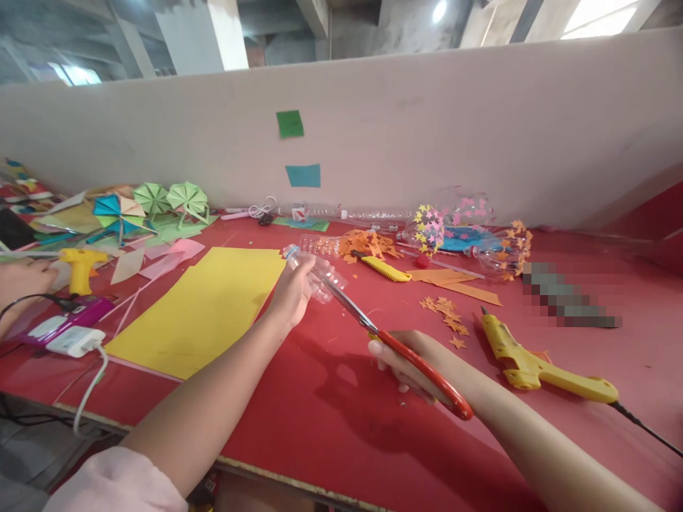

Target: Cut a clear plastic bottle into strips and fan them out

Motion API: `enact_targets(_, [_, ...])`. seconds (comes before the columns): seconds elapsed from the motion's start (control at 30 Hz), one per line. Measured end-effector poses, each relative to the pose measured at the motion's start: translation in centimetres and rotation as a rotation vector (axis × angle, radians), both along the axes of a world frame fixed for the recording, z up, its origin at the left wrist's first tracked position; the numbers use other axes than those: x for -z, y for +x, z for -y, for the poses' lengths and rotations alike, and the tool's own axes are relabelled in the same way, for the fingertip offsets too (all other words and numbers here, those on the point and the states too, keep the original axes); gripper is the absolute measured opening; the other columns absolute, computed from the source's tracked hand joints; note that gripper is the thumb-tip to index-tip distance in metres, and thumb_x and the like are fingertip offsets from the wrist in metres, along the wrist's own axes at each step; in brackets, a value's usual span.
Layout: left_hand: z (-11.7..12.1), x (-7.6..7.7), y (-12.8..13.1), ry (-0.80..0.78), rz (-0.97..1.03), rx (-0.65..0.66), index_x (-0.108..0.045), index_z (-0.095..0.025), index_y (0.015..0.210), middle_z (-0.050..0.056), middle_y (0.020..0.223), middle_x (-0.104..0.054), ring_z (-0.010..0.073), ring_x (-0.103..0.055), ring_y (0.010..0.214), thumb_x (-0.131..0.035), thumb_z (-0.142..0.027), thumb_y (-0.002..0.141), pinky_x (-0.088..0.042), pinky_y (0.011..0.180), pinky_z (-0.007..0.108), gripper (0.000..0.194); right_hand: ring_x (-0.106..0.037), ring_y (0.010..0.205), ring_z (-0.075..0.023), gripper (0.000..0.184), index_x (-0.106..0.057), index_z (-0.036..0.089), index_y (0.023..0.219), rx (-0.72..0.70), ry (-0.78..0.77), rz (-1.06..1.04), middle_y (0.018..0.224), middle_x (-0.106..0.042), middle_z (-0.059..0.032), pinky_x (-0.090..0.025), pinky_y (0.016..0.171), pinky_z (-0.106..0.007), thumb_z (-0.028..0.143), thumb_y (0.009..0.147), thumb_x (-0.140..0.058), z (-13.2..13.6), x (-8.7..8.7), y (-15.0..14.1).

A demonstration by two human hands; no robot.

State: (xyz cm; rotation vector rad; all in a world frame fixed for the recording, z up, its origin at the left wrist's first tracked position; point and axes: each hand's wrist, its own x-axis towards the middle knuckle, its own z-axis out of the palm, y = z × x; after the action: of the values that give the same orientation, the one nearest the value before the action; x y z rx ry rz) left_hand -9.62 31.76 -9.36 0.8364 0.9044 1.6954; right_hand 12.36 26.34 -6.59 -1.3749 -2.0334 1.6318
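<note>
My left hand is closed around the capped end of a clear plastic bottle piece with a blue cap, held above the red table. In my right hand is a pair of scissors with red handles, their blades pointing up and left. The blades reach the bottle piece's right side; whether they cut into it I cannot tell. Just beyond the hands lie a yellow utility knife and orange paper scraps. Several small orange paper stars are scattered to the right.
A yellow glue gun lies at right, its cord running off the edge. Yellow paper sheets cover the left middle. Star-covered bottle pieces stand at the back. Another person's hand is at far left, near a purple power strip.
</note>
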Motion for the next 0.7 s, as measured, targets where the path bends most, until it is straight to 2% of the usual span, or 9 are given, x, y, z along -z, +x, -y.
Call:
enact_targets(0.1, [-0.06, 0.1, 0.05, 0.009, -0.014, -0.003, -0.052, -0.021, 0.084, 0.002, 0.077, -0.066, 0.0225, -0.066, 0.084, -0.068, -0.03, 0.072, -0.047, 0.08, 0.039, 0.022, -0.033, 0.03, -0.0057, 0.05, -0.041, 0.021, 0.062, 0.053, -0.029, -0.043, 0.036, -0.03, 0.011, -0.042, 0.041, -0.021, 0.066, 0.08, -0.05, 0.04, 0.35, -0.32])
enact_targets(0.23, [-0.34, 0.33, -0.1, 0.001, -0.002, -0.013, -0.052, -0.021, 0.083, 0.001, 0.076, -0.066, 0.0213, -0.066, 0.081, -0.069, -0.029, 0.071, -0.047, 0.079, 0.037, 0.023, -0.037, 0.029, -0.0061, 0.05, -0.036, 0.021, 0.059, 0.096, 0.017, 0.096, 0.039, -0.034, 0.0095, -0.03, 0.031, -0.018, 0.063, 0.076, -0.058, -0.05, 0.27, -0.64])
enact_targets(0.3, [-0.47, 0.4, -0.22, 0.017, -0.008, -0.013, -0.052, -0.021, 0.083, 0.001, 0.076, -0.066, 0.0205, -0.066, 0.081, -0.068, -0.029, 0.071, -0.047, 0.079, 0.036, 0.022, -0.038, 0.029, -0.0062, 0.048, -0.037, 0.021, 0.059, 0.101, 0.026, 0.134, 0.04, -0.036, 0.009, -0.028, 0.03, -0.018, 0.061, 0.077, -0.058, -0.05, 0.07, -0.73])
enact_targets(0.43, [-0.35, 0.34, -0.23, 0.023, -0.022, -0.011, -0.052, -0.02, 0.081, 0.001, 0.077, -0.066, 0.0187, -0.065, 0.078, -0.068, -0.03, 0.071, -0.047, 0.077, 0.035, 0.022, -0.037, 0.03, -0.0059, 0.049, -0.041, 0.02, 0.06, 0.067, 0.014, 0.052, 0.038, -0.033, 0.0097, -0.032, 0.034, -0.018, 0.064, 0.081, -0.049, 0.14, -0.15, -0.73])
enact_targets(0.6, [0.33, 0.25, 0.29, 0.035, -0.091, 0.056, -0.053, -0.02, 0.083, 0.002, 0.08, -0.067, 0.0187, -0.065, 0.079, -0.069, -0.032, 0.072, -0.047, 0.076, 0.034, 0.023, -0.042, 0.034, -0.0058, 0.055, -0.045, 0.019, 0.066, 0.056, 0.006, 0.026, 0.044, -0.042, 0.0079, -0.032, 0.036, -0.017, 0.073, 0.074, -0.051, 0.25, 0.02, -0.45])
enact_targets(0.7, [0.43, 0.42, 0.42, 0.04, -0.098, 0.058, -0.052, -0.02, 0.084, 0.002, 0.081, -0.067, 0.0183, -0.065, 0.081, -0.069, -0.032, 0.072, -0.047, 0.079, 0.034, 0.024, -0.036, 0.032, -0.0047, 0.053, -0.044, 0.02, 0.066, 0.055, -0.038, -0.026, 0.04, -0.036, 0.0107, -0.04, 0.041, -0.019, 0.071, 0.075, -0.051, 0.16, 0.13, -0.46])
